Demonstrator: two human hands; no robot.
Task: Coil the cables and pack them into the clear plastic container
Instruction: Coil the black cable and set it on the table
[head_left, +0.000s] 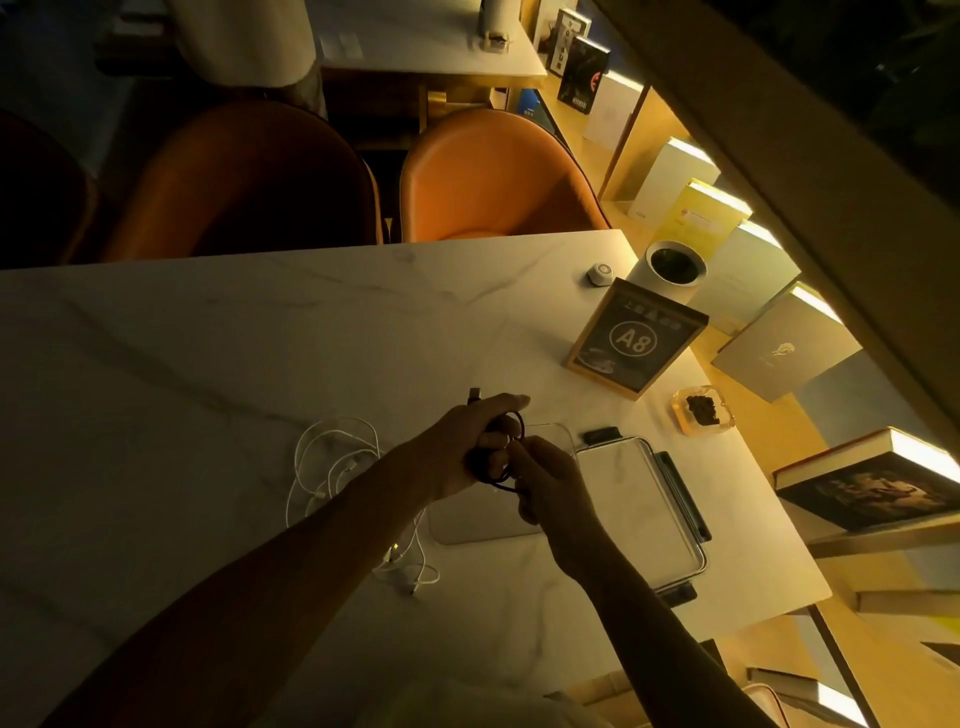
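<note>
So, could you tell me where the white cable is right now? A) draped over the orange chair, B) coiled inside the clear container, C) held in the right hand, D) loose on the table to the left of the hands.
D: the white cable lies in loose loops on the table, left of both hands, which hold a black cable.

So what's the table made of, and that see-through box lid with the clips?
The table looks like polished marble or a marble-look slab: pale with grey veins. The lid looks like clear hard plastic, since the table shows through it, with dark clips.
</note>
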